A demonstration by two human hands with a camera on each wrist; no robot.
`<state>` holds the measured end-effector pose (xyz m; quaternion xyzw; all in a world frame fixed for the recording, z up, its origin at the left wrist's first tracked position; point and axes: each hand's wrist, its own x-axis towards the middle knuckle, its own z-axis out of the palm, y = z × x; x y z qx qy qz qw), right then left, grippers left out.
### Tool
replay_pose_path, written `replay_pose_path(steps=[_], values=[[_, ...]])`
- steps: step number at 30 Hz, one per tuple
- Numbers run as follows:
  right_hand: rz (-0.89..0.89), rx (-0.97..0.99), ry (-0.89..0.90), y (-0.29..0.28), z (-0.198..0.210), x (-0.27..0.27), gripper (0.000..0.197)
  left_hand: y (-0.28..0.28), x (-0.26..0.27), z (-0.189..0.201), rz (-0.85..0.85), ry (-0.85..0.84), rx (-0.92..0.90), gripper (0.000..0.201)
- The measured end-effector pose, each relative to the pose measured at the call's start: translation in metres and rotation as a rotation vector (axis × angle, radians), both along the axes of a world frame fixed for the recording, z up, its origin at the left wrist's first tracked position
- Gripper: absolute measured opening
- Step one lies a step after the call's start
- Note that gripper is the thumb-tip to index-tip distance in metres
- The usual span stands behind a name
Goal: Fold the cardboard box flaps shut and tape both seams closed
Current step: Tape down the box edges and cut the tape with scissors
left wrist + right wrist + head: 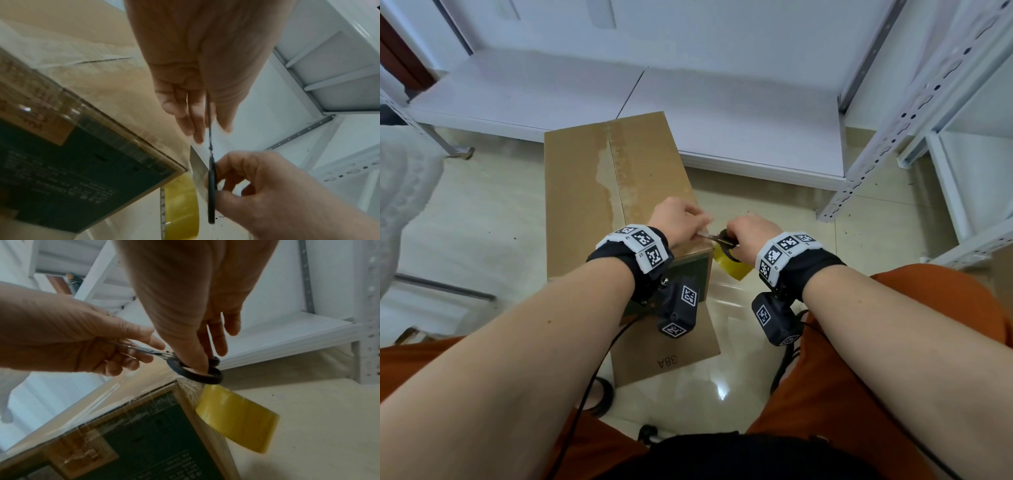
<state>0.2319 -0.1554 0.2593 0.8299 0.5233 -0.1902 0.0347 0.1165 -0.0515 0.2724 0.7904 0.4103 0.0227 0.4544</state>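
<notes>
A tall brown cardboard box [582,192] stands on the floor with its top flaps down and clear tape along the middle seam. A yellow tape roll [734,267] hangs off the box's near right corner by its strip. Over that corner black-handled scissors [726,241] lie between my hands. My right hand [736,236] has thumb and fingers through the handle loops [195,371]. My left hand [700,224] pinches the blades' end [141,350] between thumb and curled fingers. In the left wrist view the scissors [211,186] show edge-on beside the roll [180,206].
White metal shelving [893,137] rises at the right, and a low white shelf board [722,102] runs behind the box. Pale floor tiles [493,222] surround the box. A white fabric [404,192] lies at the left edge. My orange-clad legs flank the box.
</notes>
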Motion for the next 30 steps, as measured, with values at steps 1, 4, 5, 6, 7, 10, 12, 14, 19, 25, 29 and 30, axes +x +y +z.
replay_pose_path(steps=[1,4,5,6,7,10,12,14,19,25,29,30], values=[[-0.041,-0.033,0.017,-0.001,0.001,0.003,0.012,0.001,0.0,0.0,0.053,-0.014,0.029,0.025],[-0.173,-0.081,0.043,-0.006,-0.004,0.014,0.017,0.002,-0.003,0.004,0.182,-0.016,0.023,0.042],[-0.2,-0.09,0.038,-0.007,-0.007,0.018,0.02,0.001,-0.003,0.003,0.165,0.012,-0.029,0.043],[-0.219,-0.104,0.031,-0.007,-0.009,0.022,0.022,-0.003,-0.004,0.002,0.108,0.074,-0.123,0.043],[-0.228,-0.106,0.027,-0.008,-0.011,0.025,0.024,-0.009,-0.005,0.001,0.02,0.18,-0.252,0.043],[-0.239,-0.119,0.018,-0.008,-0.011,0.031,0.023,-0.025,-0.007,-0.019,-0.236,0.455,-0.616,0.039],[-0.238,-0.112,-0.025,-0.007,-0.009,0.031,0.026,-0.034,-0.011,-0.037,-0.22,0.497,-0.695,0.041],[-0.22,-0.065,-0.072,-0.007,-0.006,0.033,0.036,-0.04,-0.01,-0.054,-0.092,0.447,-0.697,0.048],[-0.189,-0.069,-0.092,-0.008,0.011,0.04,0.049,-0.064,0.006,-0.062,0.362,0.081,-0.785,0.035],[-0.147,-0.148,-0.042,-0.016,0.014,0.048,0.056,-0.085,0.02,-0.052,0.594,-0.153,-0.955,0.038],[-0.106,-0.241,-0.088,-0.021,0.022,0.058,0.051,-0.097,0.028,-0.057,0.683,-0.279,-1.016,0.041],[-0.097,-0.274,-0.116,-0.019,0.022,0.058,0.054,-0.099,0.03,-0.057,0.707,-0.297,-1.046,0.041]])
